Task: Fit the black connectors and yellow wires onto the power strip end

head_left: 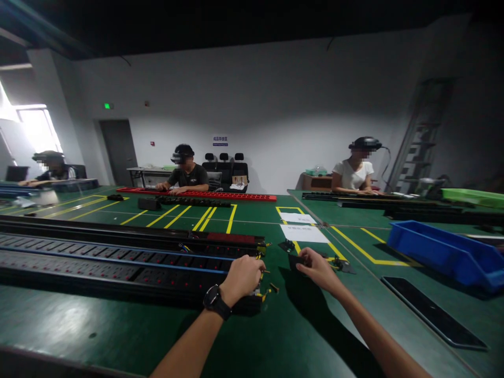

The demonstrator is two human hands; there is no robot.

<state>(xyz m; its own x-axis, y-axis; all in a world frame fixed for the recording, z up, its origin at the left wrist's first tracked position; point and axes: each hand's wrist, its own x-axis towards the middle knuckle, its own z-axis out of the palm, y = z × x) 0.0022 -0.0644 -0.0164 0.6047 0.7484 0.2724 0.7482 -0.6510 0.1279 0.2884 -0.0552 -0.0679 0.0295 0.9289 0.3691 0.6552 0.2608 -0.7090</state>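
Note:
Long black strips with red dots and blue edging point(157, 262) lie across the left of the green table. My left hand point(244, 277), with a black watch at the wrist, rests at their right end, fingers bent together near yellow wires; what it grips is too small to tell. Between the thumb and fingers of my right hand point(315, 268) is a small black plate point(294, 262), held just above the table. A small brass-coloured piece point(274, 287) lies by the strip end. Small black parts point(287, 245) lie beyond my right hand, near white paper sheets point(305, 233).
A blue bin point(441, 252) and a flat black tray point(433, 310) are at the right. Across the table point(252, 215), marked with yellow tape, lie a red rail point(236, 196) and black bars point(192, 201). Several people sit beyond.

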